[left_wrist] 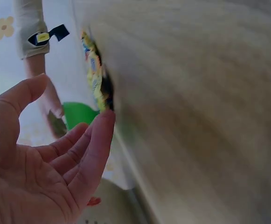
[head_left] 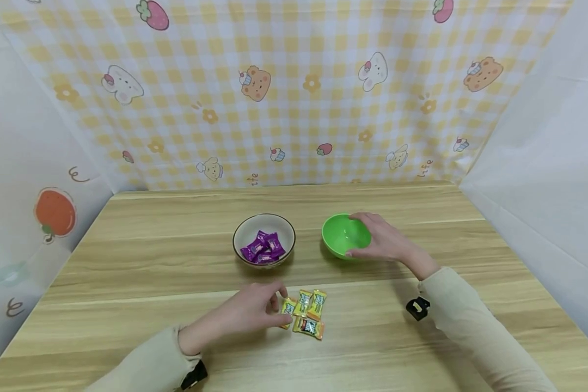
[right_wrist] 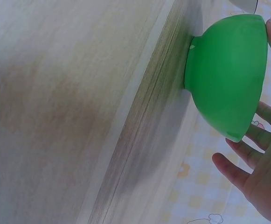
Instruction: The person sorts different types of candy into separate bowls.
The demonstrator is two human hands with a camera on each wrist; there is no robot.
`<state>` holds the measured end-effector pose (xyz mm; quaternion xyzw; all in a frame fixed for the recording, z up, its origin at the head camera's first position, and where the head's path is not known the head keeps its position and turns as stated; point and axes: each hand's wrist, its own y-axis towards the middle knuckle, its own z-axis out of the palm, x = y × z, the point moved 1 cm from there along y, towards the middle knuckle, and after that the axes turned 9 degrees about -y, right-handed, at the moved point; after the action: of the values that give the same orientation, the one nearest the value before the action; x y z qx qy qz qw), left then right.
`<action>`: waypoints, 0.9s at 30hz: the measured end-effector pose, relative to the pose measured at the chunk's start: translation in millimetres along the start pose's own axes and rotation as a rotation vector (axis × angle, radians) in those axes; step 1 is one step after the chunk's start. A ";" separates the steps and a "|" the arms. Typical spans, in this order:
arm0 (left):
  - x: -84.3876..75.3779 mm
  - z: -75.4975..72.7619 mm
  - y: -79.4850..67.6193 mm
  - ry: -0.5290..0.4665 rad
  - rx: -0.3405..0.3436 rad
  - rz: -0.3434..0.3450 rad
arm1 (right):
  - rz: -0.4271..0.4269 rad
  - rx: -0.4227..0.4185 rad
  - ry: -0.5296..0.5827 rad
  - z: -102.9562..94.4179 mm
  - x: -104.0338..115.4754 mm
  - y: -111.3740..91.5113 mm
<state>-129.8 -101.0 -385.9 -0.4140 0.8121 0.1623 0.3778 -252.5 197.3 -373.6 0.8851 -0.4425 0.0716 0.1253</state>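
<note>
Several yellow-wrapped candies (head_left: 309, 328) lie in a small group on the table. My left hand (head_left: 255, 307) reaches over the leftmost one, thumb and index finger apart around it. The left wrist view shows the palm (left_wrist: 37, 172) with nothing in it, the index fingertip beside the candies (left_wrist: 95, 70). At the right, a green bowl (head_left: 340, 239) stands upright. My right hand (head_left: 384, 239) holds its right side, thumb at the near rim and fingers at the far rim. The right wrist view shows the green bowl (right_wrist: 228, 74) with the right hand (right_wrist: 270, 158) spanning its rim.
Left of the green bowl stands a white bowl (head_left: 242, 256) with a dark rim, holding several purple-wrapped candies (head_left: 264, 247). The wooden table (head_left: 152, 245) ends at a yellow checked cloth (head_left: 294, 120) at the back. White cloth sides (head_left: 544, 136) flank it.
</note>
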 end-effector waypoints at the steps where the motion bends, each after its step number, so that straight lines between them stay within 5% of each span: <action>1: 1.2 1.8 1.5 -0.002 -0.002 -0.001 | 0.002 0.000 0.002 -0.5 0.5 -0.2; 7: 0.3 9.0 9.4 0.011 -0.016 0.002 | 0.014 0.007 0.010 -1.9 1.5 -0.3; 15: -5.8 17.4 14.9 0.141 -0.040 0.093 | 0.015 0.004 0.009 -1.5 0.6 0.0; 27: -7.9 22.9 21.5 0.303 -0.064 0.121 | 0.027 0.012 0.011 0.8 -0.5 -0.8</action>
<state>-133.0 -70.5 -396.2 -0.3958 0.8777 0.1462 0.2270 -252.2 197.9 -374.6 0.8794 -0.4533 0.0807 0.1213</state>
